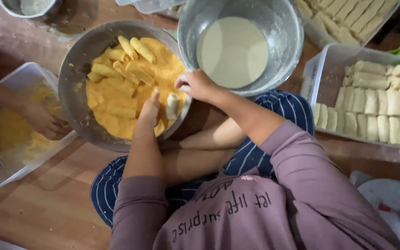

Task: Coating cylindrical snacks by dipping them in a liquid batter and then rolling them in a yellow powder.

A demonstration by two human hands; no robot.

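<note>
Several rolls already lie coated in the yellow crumbs [116, 95] of the wide metal bowl [72, 78], most of them near its far side, while one pale roll [172, 105] sits uncoated at the near rim. Many more plain rolls wait in rows in the clear tray [329, 60] to the right, so by the look of it most of the coating is yet to be done. The left hand [149, 110] rests on the crumbs just beside the pale roll, fingers together and nearly flat, holding nothing that can be made out. The right hand [196, 84] hovers at the bowl's rim with fingertips pinched narrow; whether it grips anything cannot be told. Behind it stands a metal bowl of pale batter [232, 51]. At the left, another person's hand [42, 121] reaches into a plastic tub [10, 78] of crumbs
</note>
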